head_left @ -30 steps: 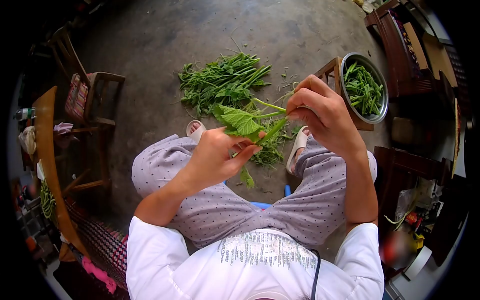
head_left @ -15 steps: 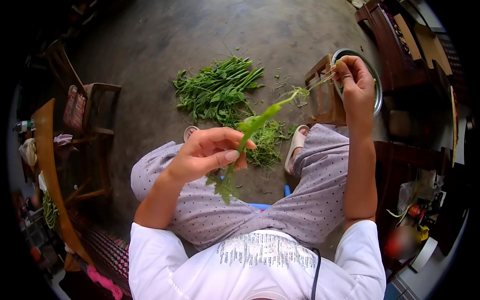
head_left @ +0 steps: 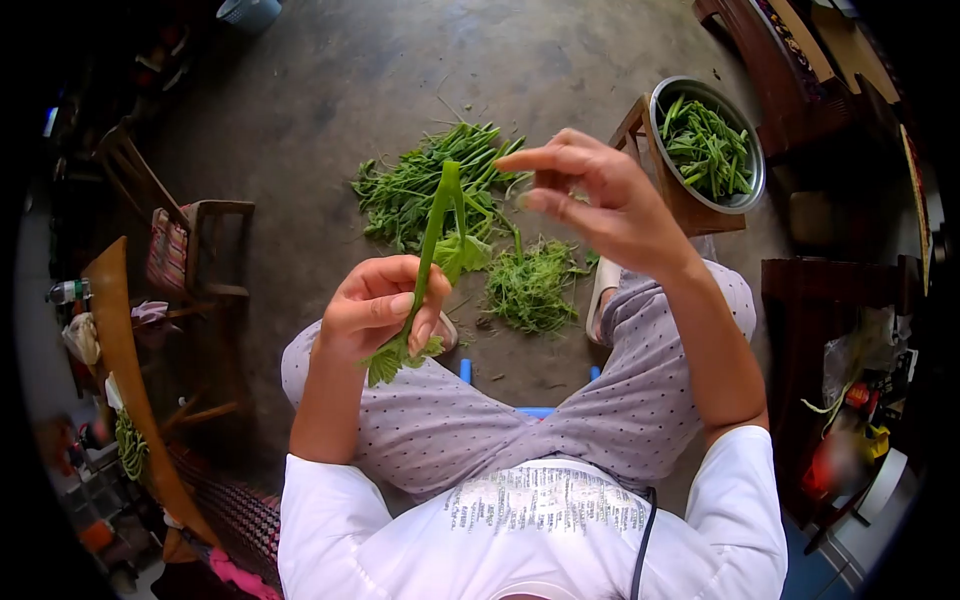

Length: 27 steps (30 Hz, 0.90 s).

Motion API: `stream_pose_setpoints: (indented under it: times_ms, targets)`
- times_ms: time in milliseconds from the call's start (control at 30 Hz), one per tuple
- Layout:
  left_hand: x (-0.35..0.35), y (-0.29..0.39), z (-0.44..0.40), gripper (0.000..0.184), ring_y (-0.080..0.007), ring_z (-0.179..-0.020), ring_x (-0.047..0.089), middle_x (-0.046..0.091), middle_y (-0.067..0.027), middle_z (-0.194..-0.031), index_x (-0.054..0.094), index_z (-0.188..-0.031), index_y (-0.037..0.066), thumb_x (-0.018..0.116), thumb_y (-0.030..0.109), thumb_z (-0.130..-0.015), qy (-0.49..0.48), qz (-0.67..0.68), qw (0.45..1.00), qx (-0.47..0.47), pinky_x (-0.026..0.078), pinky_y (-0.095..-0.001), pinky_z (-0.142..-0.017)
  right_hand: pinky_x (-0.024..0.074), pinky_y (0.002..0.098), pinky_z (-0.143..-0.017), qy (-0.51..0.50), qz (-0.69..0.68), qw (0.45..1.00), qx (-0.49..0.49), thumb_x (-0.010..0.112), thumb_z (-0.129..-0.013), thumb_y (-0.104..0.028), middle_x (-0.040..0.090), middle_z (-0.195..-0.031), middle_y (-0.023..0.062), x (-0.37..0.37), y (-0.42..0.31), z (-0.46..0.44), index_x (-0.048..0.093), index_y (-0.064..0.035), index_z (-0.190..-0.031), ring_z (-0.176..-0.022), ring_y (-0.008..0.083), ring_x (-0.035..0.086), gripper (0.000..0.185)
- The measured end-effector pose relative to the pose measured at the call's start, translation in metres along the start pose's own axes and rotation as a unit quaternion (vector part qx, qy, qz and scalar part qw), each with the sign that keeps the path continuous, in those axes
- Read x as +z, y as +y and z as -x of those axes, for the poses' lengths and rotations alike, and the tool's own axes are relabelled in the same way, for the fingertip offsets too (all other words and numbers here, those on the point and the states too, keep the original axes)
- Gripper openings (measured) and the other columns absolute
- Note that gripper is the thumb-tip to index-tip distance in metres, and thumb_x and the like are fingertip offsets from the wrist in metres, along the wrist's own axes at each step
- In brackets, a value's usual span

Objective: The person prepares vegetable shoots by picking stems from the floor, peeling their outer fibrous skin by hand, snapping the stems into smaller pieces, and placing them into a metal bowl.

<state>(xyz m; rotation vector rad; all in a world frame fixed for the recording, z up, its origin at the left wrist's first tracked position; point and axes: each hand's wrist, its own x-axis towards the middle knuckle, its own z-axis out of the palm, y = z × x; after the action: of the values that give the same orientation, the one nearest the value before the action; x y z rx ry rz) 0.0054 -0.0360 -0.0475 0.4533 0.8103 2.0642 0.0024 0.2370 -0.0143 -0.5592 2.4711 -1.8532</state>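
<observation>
My left hand (head_left: 385, 308) pinches a leafy green vine stem (head_left: 434, 225), which stands upright from the fingers. At its top the stem forks or folds, and a thinner part hangs down beside it. Leaves show below and behind the fingers. To the right of the stem tip, apart from it, my right hand (head_left: 605, 200) is raised with forefinger stretched out and thumb apart; nothing shows between them. Behind the hands, a heap of leafy stems (head_left: 415, 205) lies on the floor. Closer to me is a smaller pile of thin stringy peelings (head_left: 530, 290).
At the right, a metal bowl (head_left: 757, 175) of green stem pieces (head_left: 708, 150) rests on a wooden stool (head_left: 700, 215). A wooden chair (head_left: 190, 235) and a table edge (head_left: 130, 330) are at the left. Dark furniture (head_left: 800, 100) lines the right side.
My right hand has come from beside the bowl in toward the stem tip, and the stringy strand it pulled is gone from its fingers. The stem in my left hand is now more upright.
</observation>
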Motion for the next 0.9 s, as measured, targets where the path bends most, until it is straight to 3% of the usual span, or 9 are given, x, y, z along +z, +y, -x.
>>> stream_pose_setpoints:
  times_ms: [67,200,300,467,633,700,767,867,900]
  targets:
    - [0.001,-0.001,-0.002,0.030,-0.0136,-0.062,0.058,0.058,-0.0109,-0.074,0.054,-0.111,-0.007,0.053,0.013,-0.088,-0.002,0.016,1.000,0.004,0.045,-0.0232,-0.054,0.0386,0.0207,-0.061,-0.045,-0.007,0.999,0.008,0.063,-0.086,-0.008,0.049,-0.083,0.0003,0.009,-0.005,0.000,0.065,-0.0022,-0.108,-0.071,0.0064,0.046,0.023]
    - [0.001,0.001,-0.006,0.031,-0.0127,-0.059,0.054,0.057,-0.0098,-0.072,0.052,-0.113,-0.007,0.052,0.013,-0.089,-0.009,0.049,0.999,0.006,0.043,-0.0227,-0.050,0.0387,0.0208,-0.059,-0.077,0.009,0.997,-0.009,0.063,-0.087,-0.009,0.050,-0.083,0.0007,0.010,-0.003,-0.001,0.066,-0.0020,-0.102,-0.072,0.0062,0.047,0.018]
    - [-0.006,0.002,-0.004,0.033,-0.0122,-0.056,0.047,0.057,-0.0100,-0.071,0.049,-0.116,-0.006,0.051,0.010,-0.088,-0.027,0.144,0.988,0.039,0.040,-0.0226,-0.046,0.0377,0.0207,-0.057,-0.066,-0.068,0.995,0.036,0.061,-0.089,-0.011,0.051,-0.084,0.0008,0.007,0.000,-0.001,0.067,-0.0004,-0.097,-0.072,0.0061,0.047,0.015]
    - [-0.001,0.005,-0.005,0.031,-0.0117,-0.055,0.048,0.058,-0.0084,-0.070,0.050,-0.115,-0.005,0.051,0.009,-0.087,-0.010,0.126,0.991,0.034,0.041,-0.0221,-0.045,0.0350,0.0192,-0.057,-0.058,-0.149,0.986,0.056,0.054,-0.092,-0.009,0.049,-0.087,0.0010,0.007,0.003,0.003,0.064,0.0017,-0.097,-0.069,0.0051,0.044,0.015]
    - [0.004,0.004,-0.006,0.028,-0.0116,-0.053,0.046,0.057,-0.0073,-0.066,0.051,-0.112,-0.004,0.052,0.008,-0.086,0.014,0.083,0.996,0.022,0.040,-0.0211,-0.041,0.0346,0.0180,-0.059,-0.025,-0.077,0.996,0.033,0.048,-0.094,-0.012,0.048,-0.089,0.0007,0.008,0.002,0.001,0.059,0.0008,-0.089,-0.068,0.0044,0.041,0.018]
    - [0.001,0.003,-0.006,0.029,-0.0126,-0.056,0.049,0.057,-0.0087,-0.069,0.051,-0.113,-0.005,0.051,0.010,-0.087,-0.007,0.067,0.997,0.028,0.042,-0.0225,-0.046,0.0345,0.0178,-0.060,0.003,-0.048,0.999,0.009,0.046,-0.095,-0.014,0.049,-0.087,-0.0003,0.008,0.008,-0.001,0.058,-0.0002,-0.087,-0.068,0.0041,0.040,0.020]
    - [-0.002,0.002,-0.006,0.030,-0.0136,-0.059,0.053,0.057,-0.0099,-0.074,0.051,-0.113,-0.005,0.050,0.012,-0.089,-0.032,0.042,0.998,0.035,0.045,-0.0236,-0.052,0.0346,0.0208,-0.052,0.062,-0.123,0.987,0.077,0.050,-0.092,-0.015,0.044,-0.071,-0.0024,0.004,0.013,-0.001,0.061,0.0000,-0.089,-0.060,0.0041,0.040,0.019]
    - [0.001,0.003,-0.006,0.030,-0.0132,-0.060,0.053,0.056,-0.0099,-0.074,0.051,-0.114,-0.004,0.050,0.012,-0.089,-0.012,0.028,0.999,0.036,0.045,-0.0235,-0.051,0.0312,0.0200,-0.050,0.073,-0.142,0.980,0.116,0.050,-0.093,-0.017,0.038,-0.067,-0.0049,0.001,0.015,-0.003,0.060,-0.0016,-0.091,-0.057,0.0030,0.035,0.018]
    - [0.000,0.002,-0.006,0.030,-0.0145,-0.061,0.056,0.058,-0.0112,-0.077,0.050,-0.116,-0.004,0.050,0.011,-0.090,-0.017,0.042,0.998,0.040,0.046,-0.0238,-0.053,0.0376,0.0219,-0.053,0.028,-0.091,0.987,0.130,0.052,-0.091,-0.013,0.050,-0.072,-0.0005,-0.005,0.012,-0.003,0.060,-0.0011,-0.099,-0.060,0.0058,0.045,0.017]
